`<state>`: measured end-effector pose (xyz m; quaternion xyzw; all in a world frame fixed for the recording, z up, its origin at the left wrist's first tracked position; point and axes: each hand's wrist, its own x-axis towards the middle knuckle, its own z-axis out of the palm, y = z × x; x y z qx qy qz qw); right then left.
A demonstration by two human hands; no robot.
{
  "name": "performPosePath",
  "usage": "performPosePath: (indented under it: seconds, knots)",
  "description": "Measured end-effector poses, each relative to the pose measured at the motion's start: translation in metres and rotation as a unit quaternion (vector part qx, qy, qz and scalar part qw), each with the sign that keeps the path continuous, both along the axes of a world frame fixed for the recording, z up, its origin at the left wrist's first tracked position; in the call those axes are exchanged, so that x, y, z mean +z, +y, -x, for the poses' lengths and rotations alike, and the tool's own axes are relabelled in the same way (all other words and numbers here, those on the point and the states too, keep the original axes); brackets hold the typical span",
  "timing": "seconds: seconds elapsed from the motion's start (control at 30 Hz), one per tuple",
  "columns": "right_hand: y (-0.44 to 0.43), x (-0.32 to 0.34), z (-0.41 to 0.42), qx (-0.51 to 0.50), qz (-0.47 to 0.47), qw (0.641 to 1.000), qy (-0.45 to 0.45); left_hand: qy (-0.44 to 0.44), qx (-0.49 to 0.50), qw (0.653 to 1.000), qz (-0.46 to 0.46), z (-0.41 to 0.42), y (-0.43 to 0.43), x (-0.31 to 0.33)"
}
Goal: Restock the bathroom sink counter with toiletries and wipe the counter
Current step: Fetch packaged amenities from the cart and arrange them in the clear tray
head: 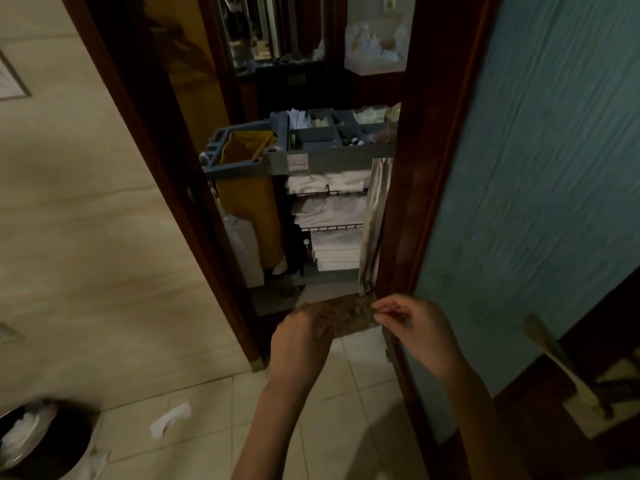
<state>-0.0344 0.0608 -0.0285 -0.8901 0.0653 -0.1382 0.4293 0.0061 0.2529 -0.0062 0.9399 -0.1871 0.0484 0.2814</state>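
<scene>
Toiletries (353,140) sit in the top tray of the cart (332,161), centre frame, beyond the door frame (415,168); towels (329,183) are stacked below. Step looks like fetching stock; no table in view. Left hand (301,337) and right hand (412,327) are near each other, low centre. Right thumb and forefinger look pinched, on what I can't tell. Left fingers are blurred, can't tell. Next: step through and reach into the tray compartments.

tiled floor (346,393): white paper scrap (170,419), dark bin (45,441), grey cart (332,161) beyond doorway.
</scene>
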Motion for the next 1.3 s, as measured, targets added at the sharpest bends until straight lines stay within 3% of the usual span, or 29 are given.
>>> performPosePath:
  seconds: [0.23,0.57,0.77,1.07,1.3]
  knots:
    - [-0.008,-0.015,-0.07,-0.014,0.09,0.995,0.043,-0.002,0.006,0.999,-0.053,-0.077,0.004,-0.016]
    - [-0.005,0.028,-0.227,-0.04,0.145,0.988,-0.017,-0.027,-0.034,0.999,-0.001,-0.247,-0.007,0.015]
    - [-0.008,0.039,-0.309,-0.055,0.154,0.986,0.04,-0.005,-0.04,0.999,0.029,-0.331,-0.011,0.015]
    - [-0.036,0.03,-0.372,-0.107,0.093,0.988,0.063,0.049,-0.098,0.993,0.044,-0.415,-0.047,-0.003]
    - [-0.091,0.025,-0.436,-0.13,0.029,0.989,0.059,0.031,-0.104,0.99,0.095,-0.477,-0.11,-0.024]
